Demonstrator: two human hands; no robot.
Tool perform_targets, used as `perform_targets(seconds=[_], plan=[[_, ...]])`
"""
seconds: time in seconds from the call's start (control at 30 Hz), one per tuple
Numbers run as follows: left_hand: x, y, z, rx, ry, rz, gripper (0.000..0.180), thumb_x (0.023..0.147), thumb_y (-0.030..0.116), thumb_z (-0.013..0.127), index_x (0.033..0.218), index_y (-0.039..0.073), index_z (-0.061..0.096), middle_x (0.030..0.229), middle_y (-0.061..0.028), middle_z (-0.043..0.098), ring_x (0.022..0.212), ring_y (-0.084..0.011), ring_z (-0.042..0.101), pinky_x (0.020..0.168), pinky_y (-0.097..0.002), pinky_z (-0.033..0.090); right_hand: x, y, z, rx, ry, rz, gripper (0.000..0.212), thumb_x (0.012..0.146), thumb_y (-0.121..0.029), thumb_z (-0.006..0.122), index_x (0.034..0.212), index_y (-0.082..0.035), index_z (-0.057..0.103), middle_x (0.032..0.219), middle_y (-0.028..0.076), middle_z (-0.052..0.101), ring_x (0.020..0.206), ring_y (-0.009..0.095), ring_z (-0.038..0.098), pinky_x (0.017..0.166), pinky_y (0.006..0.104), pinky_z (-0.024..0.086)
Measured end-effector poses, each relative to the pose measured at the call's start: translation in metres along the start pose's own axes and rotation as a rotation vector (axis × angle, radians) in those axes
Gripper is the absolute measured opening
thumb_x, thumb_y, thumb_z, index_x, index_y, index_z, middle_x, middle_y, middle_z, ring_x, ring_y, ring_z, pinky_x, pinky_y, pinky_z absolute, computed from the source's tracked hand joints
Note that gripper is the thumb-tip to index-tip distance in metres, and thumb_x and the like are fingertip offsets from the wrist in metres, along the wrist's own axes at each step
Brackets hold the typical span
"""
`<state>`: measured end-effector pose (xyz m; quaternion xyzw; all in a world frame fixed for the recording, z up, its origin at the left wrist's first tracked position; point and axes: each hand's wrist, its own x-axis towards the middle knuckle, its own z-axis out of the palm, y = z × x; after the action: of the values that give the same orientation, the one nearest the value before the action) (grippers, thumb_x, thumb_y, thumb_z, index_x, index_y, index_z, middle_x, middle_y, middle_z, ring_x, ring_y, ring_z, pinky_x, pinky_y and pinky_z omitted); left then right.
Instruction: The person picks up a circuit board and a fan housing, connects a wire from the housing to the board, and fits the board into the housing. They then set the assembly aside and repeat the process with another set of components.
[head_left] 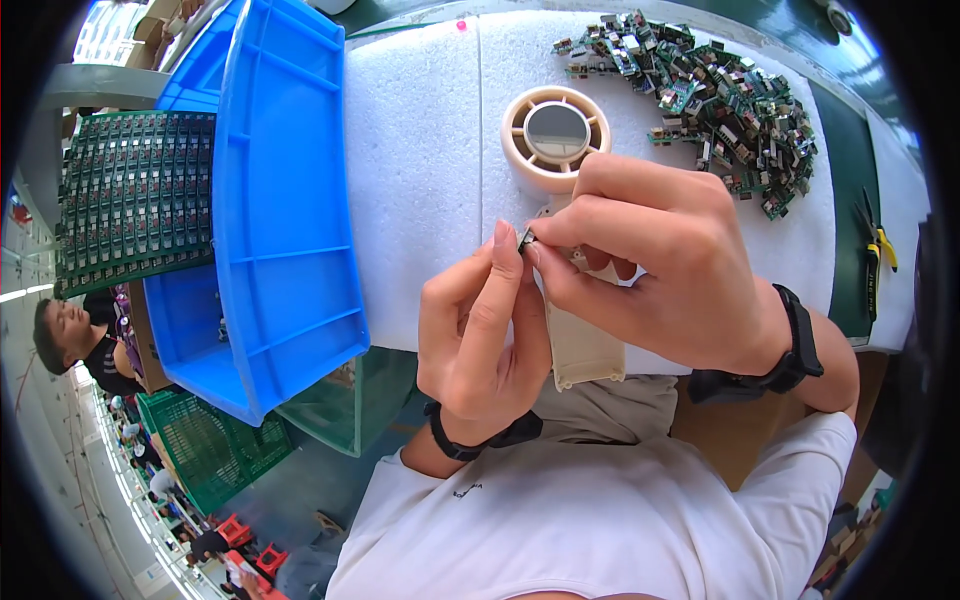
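Fingertips of my left hand (480, 335) and my right hand (665, 255) meet over the white foam mat, pinching a tiny green circuit board (525, 239) between them. Most of that board is covered by the fingers. Just beneath and beyond my hands lies a cream handheld fan housing (558, 133), its round head with a grey disc pointing away from me. The housing's open handle shell (587, 345) extends toward my lap, partly hidden by my right hand.
A heap of small circuit boards (735, 110) covers the mat's far right. Yellow-and-black pliers (876, 255) lie beyond its right edge. At left stand a tilted blue bin (295, 190), a panel of green boards (135, 200) and a green crate (215, 450). Another person (75, 335) is farther left.
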<state>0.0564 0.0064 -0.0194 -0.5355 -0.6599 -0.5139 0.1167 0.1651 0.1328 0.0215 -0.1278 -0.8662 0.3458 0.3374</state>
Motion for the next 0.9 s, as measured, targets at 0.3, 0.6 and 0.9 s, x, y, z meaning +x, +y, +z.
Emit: perform_targets(seconds=[0.3,0.6,0.9], plan=[[0.001,-0.001,-0.007,-0.152,0.045,-0.131,0.034,0.081,-0.015,0.071,0.113,-0.004,0.071,0.103,-0.0151,0.07,0.083,-0.0246,0.07,0.07,-0.0306,0.057,0.043,-0.001,-0.034,-0.302,0.075,-0.121,0.039,0.082,-0.013,0.079,0.12,-0.01,0.072,0.087,0.008,0.065,0.079,0.021,0.064,0.071,0.0335,0.054],[0.002,0.004,-0.01,-0.293,0.115,-0.202,0.038,0.088,-0.004,0.068,0.125,-0.001,0.063,0.115,-0.0206,0.067,0.1,-0.035,0.067,0.088,-0.0396,0.054,0.124,0.06,-0.1,0.153,-0.504,0.279,0.057,0.085,-0.04,0.079,0.131,-0.008,0.066,0.109,0.008,0.072,0.088,0.013,0.066,0.076,0.0279,0.055],[0.022,0.055,0.015,-0.191,-0.551,0.038,0.047,0.089,0.006,0.069,0.134,0.005,0.056,0.142,-0.0228,0.048,0.13,-0.0425,0.048,0.107,-0.0477,0.041,0.144,0.178,-0.15,-0.224,-0.02,0.664,0.056,0.083,-0.046,0.078,0.115,0.0,0.073,0.102,0.012,0.074,0.086,0.019,0.071,0.079,0.0283,0.057]])
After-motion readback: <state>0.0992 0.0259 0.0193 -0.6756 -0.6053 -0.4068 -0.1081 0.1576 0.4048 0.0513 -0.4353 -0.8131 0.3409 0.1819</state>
